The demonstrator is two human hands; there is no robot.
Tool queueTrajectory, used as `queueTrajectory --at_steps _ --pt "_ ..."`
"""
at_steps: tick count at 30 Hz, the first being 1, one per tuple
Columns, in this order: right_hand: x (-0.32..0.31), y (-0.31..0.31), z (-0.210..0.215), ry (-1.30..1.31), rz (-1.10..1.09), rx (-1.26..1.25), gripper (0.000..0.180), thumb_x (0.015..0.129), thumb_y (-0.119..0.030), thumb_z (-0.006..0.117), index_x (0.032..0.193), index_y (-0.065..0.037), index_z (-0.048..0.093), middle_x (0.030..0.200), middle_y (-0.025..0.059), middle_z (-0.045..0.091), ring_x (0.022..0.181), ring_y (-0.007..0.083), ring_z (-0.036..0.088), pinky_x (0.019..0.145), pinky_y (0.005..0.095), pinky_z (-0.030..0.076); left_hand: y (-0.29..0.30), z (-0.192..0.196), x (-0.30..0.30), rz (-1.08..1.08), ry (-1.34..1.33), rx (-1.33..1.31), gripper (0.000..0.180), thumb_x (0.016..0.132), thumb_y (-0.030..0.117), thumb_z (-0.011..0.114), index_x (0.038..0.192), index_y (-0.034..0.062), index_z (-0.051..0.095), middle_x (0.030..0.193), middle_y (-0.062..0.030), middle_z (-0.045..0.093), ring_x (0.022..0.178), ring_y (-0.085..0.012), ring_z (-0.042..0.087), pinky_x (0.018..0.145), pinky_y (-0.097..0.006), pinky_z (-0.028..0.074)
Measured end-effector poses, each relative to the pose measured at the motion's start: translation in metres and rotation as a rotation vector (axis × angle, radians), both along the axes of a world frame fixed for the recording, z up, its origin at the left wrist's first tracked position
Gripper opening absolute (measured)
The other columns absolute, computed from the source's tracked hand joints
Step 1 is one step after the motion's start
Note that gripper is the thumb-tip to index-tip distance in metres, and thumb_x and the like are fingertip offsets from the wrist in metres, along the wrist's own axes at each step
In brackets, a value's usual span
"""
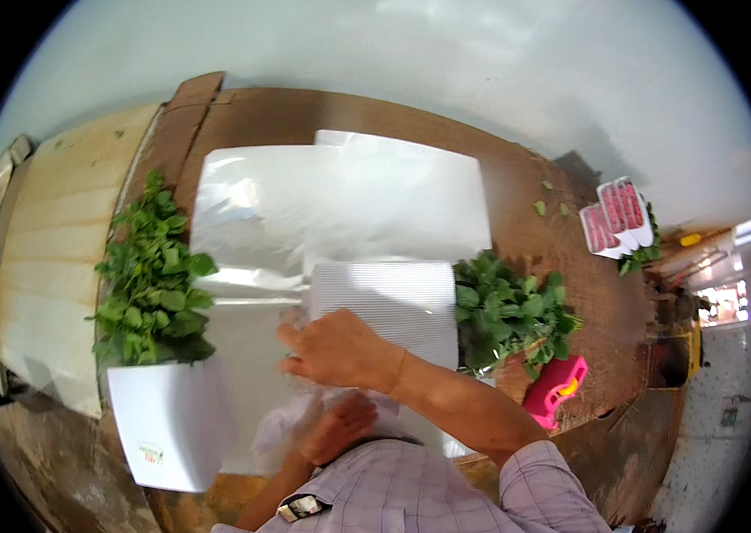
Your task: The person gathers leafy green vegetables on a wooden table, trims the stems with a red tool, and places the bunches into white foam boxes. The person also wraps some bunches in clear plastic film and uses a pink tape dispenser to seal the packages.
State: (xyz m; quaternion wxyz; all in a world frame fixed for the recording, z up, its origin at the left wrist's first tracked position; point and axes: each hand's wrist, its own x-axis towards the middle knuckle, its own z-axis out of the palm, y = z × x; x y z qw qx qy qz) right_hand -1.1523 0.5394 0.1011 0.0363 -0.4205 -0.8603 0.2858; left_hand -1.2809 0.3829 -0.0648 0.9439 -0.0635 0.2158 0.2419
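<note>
"White ridged sheet (393,293): position?"
"Mid-table (611,311), greens (513,306) at its right edge."
"Hands?"
"Right hand (344,349) at its near-left corner; left hand (340,428) beside blurred clear plastic (274,435). Grips: cannot tell."

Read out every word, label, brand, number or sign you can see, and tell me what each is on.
Nothing here reads clearly.
White sleeve at lower left: a red and green printed mark, too small to read.
Pink-and-white pieces at right: any lettering too small.
Small packet in the plaid shirt: markings too small.
White ribbed wrapper by the right hand: no print visible.
</note>
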Motion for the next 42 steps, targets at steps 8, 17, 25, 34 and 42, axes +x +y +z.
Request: queueTrajectory --at_steps 8,17,25,34,42 --pt "0.018 0.001 0.016 0.202 -0.103 0.098 0.034 0.088 -0.034 0.060 0.086 -0.001 0.049 0.062 0.0141 0.060 0.061 0.0330 0.063 0.052 0.0423 0.047 0.249 -0.010 0.012 0.234 0.327 0.405 0.070 0.091 0.060 0.047 0.132 0.0039 0.045 0.128 -0.0137 0.054 0.117 -0.0290 0.052 0.097 -0.044 0.044" --pt "0.025 -0.067 0.006 0.456 -0.234 -0.057 0.041 0.085 -0.026 0.067 0.116 -0.003 0.054 0.108 0.0168 0.060 0.091 0.0279 0.064 0.071 0.0409 0.052 0.470 -0.028 0.098 0.096 0.886 0.833 0.026 0.088 0.027 0.065 0.099 0.0046 0.062 0.085 -0.0062 0.064 0.069 -0.0170 0.064 0.060 -0.028 0.054" --pt "0.257 -0.164 0.001 -0.341 -1.088 0.298 0.021 0.085 -0.017 0.068 0.101 -0.003 0.068 0.103 0.0102 0.068 0.087 0.0264 0.066 0.081 0.0406 0.051 0.429 0.125 0.117 0.417 0.783 1.418 0.020 0.091 0.015 0.061 0.104 0.0014 0.067 0.088 -0.0025 0.067 0.081 -0.0088 0.061 0.071 -0.024 0.050" --pt "0.103 -0.060 0.129 0.075 -0.166 0.626 0.050 0.080 -0.020 0.072 0.126 -0.009 0.056 0.131 0.0103 0.054 0.131 0.0313 0.041 0.112 0.0504 0.026 0.142 0.213 0.028 0.483 0.791 2.083 0.026 0.073 -0.011 0.061 0.093 0.0050 0.067 0.094 -0.0104 0.070 0.092 -0.0238 0.066 0.079 -0.034 0.052" --pt "0.205 -0.147 0.055 -0.441 -0.100 0.669 0.005 0.071 -0.010 0.063 0.075 -0.012 0.059 0.077 0.0029 0.054 0.085 0.0230 0.051 0.084 0.0409 0.036 0.059 0.189 -0.025 0.166 1.283 2.276 0.017 0.069 -0.004 0.068 0.079 0.0084 0.064 0.100 -0.0042 0.069 0.111 -0.0293 0.060 0.097 -0.046 0.043"
